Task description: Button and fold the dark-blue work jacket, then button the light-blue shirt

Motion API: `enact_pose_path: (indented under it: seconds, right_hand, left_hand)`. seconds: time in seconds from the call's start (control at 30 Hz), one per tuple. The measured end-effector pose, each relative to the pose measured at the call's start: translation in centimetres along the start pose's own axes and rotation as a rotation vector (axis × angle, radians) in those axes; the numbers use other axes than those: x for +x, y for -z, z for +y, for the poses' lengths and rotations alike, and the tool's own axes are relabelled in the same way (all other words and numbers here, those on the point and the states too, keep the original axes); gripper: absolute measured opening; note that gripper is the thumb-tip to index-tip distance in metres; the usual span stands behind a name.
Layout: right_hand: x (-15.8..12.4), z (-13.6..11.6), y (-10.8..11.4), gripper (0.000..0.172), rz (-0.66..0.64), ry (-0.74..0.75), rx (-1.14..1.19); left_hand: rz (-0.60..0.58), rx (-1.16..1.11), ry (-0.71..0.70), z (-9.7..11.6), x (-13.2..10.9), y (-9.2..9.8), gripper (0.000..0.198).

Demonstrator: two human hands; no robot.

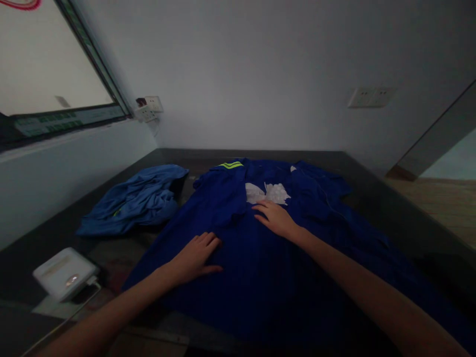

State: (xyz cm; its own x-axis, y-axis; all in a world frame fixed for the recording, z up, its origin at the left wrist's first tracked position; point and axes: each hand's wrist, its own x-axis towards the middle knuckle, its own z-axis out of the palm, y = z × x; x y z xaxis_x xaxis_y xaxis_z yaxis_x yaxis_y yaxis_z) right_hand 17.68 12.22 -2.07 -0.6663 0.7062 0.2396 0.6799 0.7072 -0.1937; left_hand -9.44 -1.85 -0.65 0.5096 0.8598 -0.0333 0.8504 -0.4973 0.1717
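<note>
A dark blue work jacket with yellow-green stripes at one shoulder lies spread out across the dark table. On its upper middle is a white patch with ragged edges; whether it is paper or lining I cannot tell. My right hand rests palm down just below this patch, fingers stretched out, fingertips at its lower edge. Flat on the left part of the jacket lies my left hand, fingers extended and thumb apart. Neither hand has anything in it.
To the left, a lighter blue garment lies crumpled on the table. Nearer on that side sits a white box-shaped device with a cable. Behind the table stands a wall with sockets. A window frame is at upper left.
</note>
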Motion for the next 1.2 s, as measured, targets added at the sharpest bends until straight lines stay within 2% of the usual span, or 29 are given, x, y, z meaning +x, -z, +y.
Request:
enact_pose_path:
  seconds: [0.1,0.17,0.3,0.43,0.5,0.63,0.77,0.9,0.97,1.03,1.13,1.2]
  right_hand:
    - [-1.1,-0.8,-1.6,0.043,-0.068,0.014,-0.004]
    - [-1.6,-0.8,-2.7,0.046,-0.099,0.005,-0.012]
    - [-2.0,-0.3,-3.7,0.046,-0.093,-0.008,-0.002]
    - [-1.9,-0.1,-3.7,0.045,-0.090,-0.025,0.054]
    - [-1.9,0.0,-3.7,0.043,-0.085,-0.038,0.098]
    - [-2.0,0.1,-3.6,0.039,-0.061,-0.075,0.186]
    - [-1.9,0.2,-3.7,0.036,-0.025,-0.093,0.259]
    - [-1.5,0.3,-3.2,0.030,0.057,-0.125,0.322]
    - [-0.9,0.4,-2.5,0.027,0.108,-0.117,0.354]
    - [0.1,0.5,-1.9,0.024,0.157,-0.100,0.376]
    - [2.7,0.9,-1.7,0.021,0.197,-0.115,0.413]
    - [5.0,1.1,-2.1,0.022,0.215,-0.150,0.429]
  left_hand:
    - [0.025,-0.055,0.053,-1.1,0.1,-1.1,0.020]
    - [0.062,-0.133,0.055,-1.6,0.5,-1.1,0.019]
    - [0.213,-0.292,0.045,-1.1,0.3,0.8,0.024]
    - [0.364,-0.386,-0.044,1.5,-1.8,3.0,0.024]
    - [0.337,-0.412,-0.146,3.0,-3.0,3.1,0.025]
    - [0.128,-0.384,-0.327,5.5,-4.5,1.5,0.026]
    - [0.042,-0.395,-0.364,7.4,-4.5,0.0,0.027]
    - [-0.014,-0.449,-0.367,7.9,-4.8,1.2,0.031]
    - [0.007,-0.501,-0.312,6.9,-5.3,2.0,0.033]
    - [0.086,-0.507,-0.174,4.6,-5.5,2.4,0.030]
    - [0.239,-0.417,0.131,-0.9,-4.3,2.9,0.028]
    - [0.352,-0.366,0.253,-5.5,-2.2,3.4,0.029]
